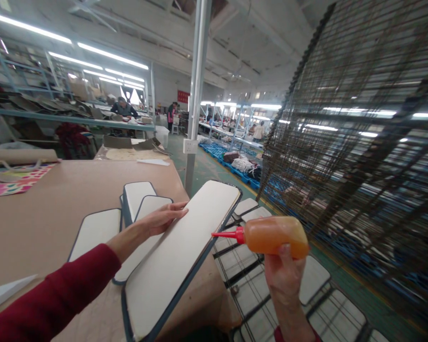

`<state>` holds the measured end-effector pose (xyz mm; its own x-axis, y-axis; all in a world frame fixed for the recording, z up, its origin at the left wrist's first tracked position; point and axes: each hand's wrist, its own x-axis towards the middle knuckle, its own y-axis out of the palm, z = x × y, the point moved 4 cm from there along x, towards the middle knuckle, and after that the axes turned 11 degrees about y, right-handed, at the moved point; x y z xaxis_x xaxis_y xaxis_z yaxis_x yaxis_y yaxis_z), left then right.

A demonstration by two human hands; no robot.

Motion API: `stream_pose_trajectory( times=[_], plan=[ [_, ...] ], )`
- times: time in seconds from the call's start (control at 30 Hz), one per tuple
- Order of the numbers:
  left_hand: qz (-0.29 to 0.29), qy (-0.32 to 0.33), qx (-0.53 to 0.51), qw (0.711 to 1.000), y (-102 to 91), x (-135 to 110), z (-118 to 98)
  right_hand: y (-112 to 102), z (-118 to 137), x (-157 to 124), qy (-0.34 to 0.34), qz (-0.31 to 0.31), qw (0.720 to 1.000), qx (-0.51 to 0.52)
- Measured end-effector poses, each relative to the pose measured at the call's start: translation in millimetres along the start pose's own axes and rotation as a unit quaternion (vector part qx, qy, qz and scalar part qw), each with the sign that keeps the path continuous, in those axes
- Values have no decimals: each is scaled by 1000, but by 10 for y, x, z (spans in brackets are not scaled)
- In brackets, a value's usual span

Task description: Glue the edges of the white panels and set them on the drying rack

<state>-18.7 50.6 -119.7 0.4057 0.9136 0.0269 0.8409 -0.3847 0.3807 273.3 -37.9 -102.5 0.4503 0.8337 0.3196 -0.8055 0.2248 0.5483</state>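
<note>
My left hand [163,218] rests flat on the left edge of a long white panel with a dark border [185,254], which lies tilted over the brown table's corner. My right hand [283,278] grips an orange squeeze bottle with a red nozzle [271,235], held sideways. Its tip points left and sits at the panel's right edge. Three similar white panels [135,202] lie on the table just beyond my left arm, which wears a dark red sleeve.
The brown table [57,209] carries colourful paper [17,180] at far left. A wire rack [360,142] stands at right, with more white panels on low wire shelves [249,285] below. A grey pillar [196,95] stands ahead. People work at distant benches.
</note>
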Motion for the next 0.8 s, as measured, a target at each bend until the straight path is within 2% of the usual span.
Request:
stream_pose_trajectory(
  times=[0.23, 0.47, 0.8],
  plan=[
    [-18, 4, -4, 1000, 18, 52, -31, 42, 31, -18, -8, 6, 1000, 6],
    [-24, 7, 10, 1000, 14, 120, -47, 55, 7, -32, 35, 11, 999, 8],
    [-39, -1, -3, 999, 31, 218, -77, 51, 30, -68, 43, -4, 999, 7]
  ],
)
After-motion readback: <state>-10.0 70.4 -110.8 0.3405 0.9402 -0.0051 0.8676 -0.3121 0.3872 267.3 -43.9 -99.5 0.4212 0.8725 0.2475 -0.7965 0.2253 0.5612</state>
